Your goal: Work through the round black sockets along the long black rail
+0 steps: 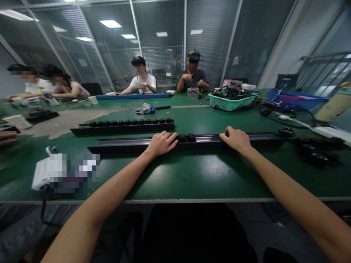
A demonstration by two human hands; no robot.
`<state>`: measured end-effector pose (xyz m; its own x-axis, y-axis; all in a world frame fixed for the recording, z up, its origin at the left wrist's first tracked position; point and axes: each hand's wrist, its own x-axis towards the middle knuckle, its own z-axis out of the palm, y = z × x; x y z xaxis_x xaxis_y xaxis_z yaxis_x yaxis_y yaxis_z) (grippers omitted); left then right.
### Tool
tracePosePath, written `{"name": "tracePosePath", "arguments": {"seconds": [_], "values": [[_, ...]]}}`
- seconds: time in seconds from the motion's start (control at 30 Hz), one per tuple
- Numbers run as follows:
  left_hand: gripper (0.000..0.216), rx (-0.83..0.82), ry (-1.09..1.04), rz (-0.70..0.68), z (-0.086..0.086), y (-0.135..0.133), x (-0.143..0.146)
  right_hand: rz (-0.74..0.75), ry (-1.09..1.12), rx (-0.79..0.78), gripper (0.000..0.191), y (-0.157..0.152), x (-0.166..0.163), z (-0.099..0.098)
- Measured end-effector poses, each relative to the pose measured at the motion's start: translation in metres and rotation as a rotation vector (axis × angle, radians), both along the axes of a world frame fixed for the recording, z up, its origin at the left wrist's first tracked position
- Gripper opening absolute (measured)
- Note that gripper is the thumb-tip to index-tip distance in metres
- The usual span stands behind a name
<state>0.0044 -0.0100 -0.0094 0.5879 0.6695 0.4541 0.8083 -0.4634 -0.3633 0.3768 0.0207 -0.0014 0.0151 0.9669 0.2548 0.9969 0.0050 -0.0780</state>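
Note:
A long black rail [123, 147] with an open channel lies across the green table before me. Two round black parts [187, 137] sit in its channel near the middle. My left hand [162, 143] rests over the rail just left of them, its thumb along the front edge and its fingers over the channel. Farther right, my right hand [238, 139] pinches a small black part [227, 134] at the channel. Behind lies a second black rail [123, 128] filled with a row of several similar parts.
Loose black parts [315, 149] lie at the right. A green basket [227, 102] of wires, a blue basket [298, 100] and cables stand behind. At left are a white device [48, 171] and a paper cup [18, 122]. Several people sit around the table; a co-worker's hand [7, 138] shows at the left edge.

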Motion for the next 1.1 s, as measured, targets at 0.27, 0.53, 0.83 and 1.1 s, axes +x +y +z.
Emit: {"name": "tracePosePath", "arguments": {"seconds": [0.27, 0.53, 0.83, 1.1], "values": [[0.050, -0.024, -0.003, 0.005, 0.0014, -0.0011, 0.0004, -0.006, -0.034, -0.030, 0.051, -0.0036, -0.0024, 0.0051], [0.052, 0.000, 0.009, 0.007, -0.0002, 0.0004, -0.0008, -0.026, -0.072, -0.033, 0.056, -0.0033, 0.0005, 0.0066], [0.050, -0.012, -0.012, 0.002, 0.0013, -0.0014, 0.0003, -0.031, -0.079, -0.015, 0.060, -0.0019, 0.0027, 0.0053], [0.050, -0.021, -0.016, 0.010, 0.0031, -0.0034, 0.0013, -0.063, -0.073, -0.034, 0.062, 0.0002, 0.0067, 0.0050]]}}
